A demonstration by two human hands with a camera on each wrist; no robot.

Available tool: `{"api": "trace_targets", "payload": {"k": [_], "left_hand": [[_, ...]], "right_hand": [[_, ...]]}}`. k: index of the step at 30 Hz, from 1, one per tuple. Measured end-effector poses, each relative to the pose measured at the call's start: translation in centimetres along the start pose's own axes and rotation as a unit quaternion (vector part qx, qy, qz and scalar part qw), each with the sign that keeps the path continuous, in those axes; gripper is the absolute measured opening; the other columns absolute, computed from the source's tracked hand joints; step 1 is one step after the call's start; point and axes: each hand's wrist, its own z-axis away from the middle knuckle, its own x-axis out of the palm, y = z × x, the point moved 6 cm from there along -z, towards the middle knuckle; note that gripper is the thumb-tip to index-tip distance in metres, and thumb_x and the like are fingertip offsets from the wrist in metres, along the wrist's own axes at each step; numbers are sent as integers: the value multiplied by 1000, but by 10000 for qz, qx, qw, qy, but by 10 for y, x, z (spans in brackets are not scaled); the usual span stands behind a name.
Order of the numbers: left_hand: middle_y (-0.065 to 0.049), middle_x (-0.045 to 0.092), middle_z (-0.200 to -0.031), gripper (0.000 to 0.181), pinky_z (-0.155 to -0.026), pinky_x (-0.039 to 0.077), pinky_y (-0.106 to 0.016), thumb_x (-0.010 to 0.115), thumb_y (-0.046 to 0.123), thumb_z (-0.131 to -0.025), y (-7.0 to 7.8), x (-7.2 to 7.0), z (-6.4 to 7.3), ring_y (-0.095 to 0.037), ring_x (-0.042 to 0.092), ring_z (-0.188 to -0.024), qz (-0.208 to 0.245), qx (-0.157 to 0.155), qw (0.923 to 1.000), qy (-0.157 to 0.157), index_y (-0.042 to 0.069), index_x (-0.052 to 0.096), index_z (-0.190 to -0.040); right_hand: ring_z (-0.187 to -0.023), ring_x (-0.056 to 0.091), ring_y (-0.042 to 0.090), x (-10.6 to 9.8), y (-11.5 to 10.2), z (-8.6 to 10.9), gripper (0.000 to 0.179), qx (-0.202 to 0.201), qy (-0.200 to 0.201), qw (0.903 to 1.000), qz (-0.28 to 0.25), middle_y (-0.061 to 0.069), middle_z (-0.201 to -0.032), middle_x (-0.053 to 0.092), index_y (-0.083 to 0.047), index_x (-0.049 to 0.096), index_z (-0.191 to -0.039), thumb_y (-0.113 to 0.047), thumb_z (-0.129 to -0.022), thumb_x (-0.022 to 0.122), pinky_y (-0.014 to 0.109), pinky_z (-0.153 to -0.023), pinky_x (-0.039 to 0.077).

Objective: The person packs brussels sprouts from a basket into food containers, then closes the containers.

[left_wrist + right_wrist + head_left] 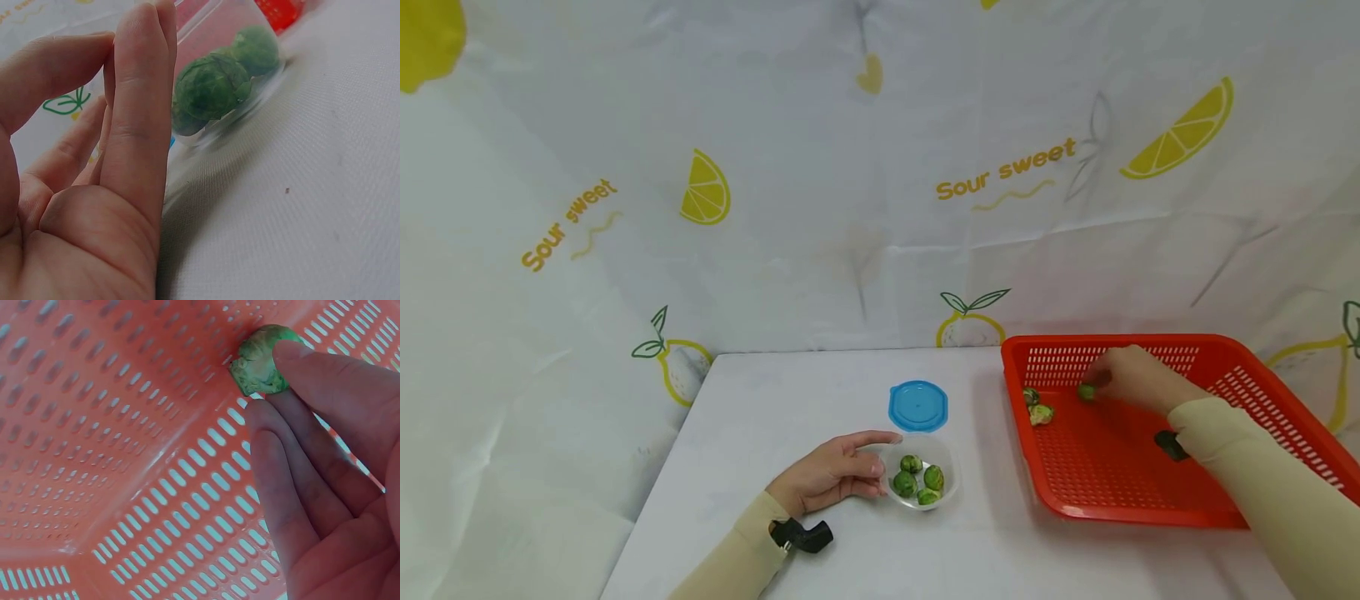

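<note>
A small clear plastic bowl [953,475] on the white table holds several Brussels sprouts [906,483], which show blurred through its wall in the left wrist view. My left hand [838,471] rests against the bowl's left side, the index finger stretched along the far rim and the thumb at the near side. Inside the red basket [1120,467], my right hand [1127,377] pinches one Brussels sprout [259,362] between thumb and fingers, close to the perforated wall. Two more sprouts [1041,414] lie at the basket's left end.
A blue lid [918,406] lies flat behind the bowl. White cloth printed with lemons [706,187] hangs at the back of the table [790,400]. Each wrist carries a small black device [802,534].
</note>
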Motion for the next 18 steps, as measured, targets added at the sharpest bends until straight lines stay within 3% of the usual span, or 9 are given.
{"api": "trace_targets", "payload": {"k": [12, 18], "left_hand": [[-3, 75, -97, 63, -92, 67, -29, 64, 1, -106, 1, 0, 1, -17, 81, -92, 3, 7, 10000, -18, 9, 44, -164], [-4, 76, -97, 61, -91, 67, -28, 62, -1, -107, 1, 0, 0, -17, 81, -92, -20, 41, 10000, -39, 9, 44, -164]], "right_hand": [[-89, 72, 25, 0, -2, 1, 20, -34, 155, 9996, 214, 10, -98, 80, -1, 82, -108, -8, -90, 86, 56, -87, 66], [-91, 73, 28, 2, -1, 1, 27, 38, 89, 9997, 209, 15, -102, 80, 0, 81, -114, -10, -90, 87, 60, -90, 65]]}}
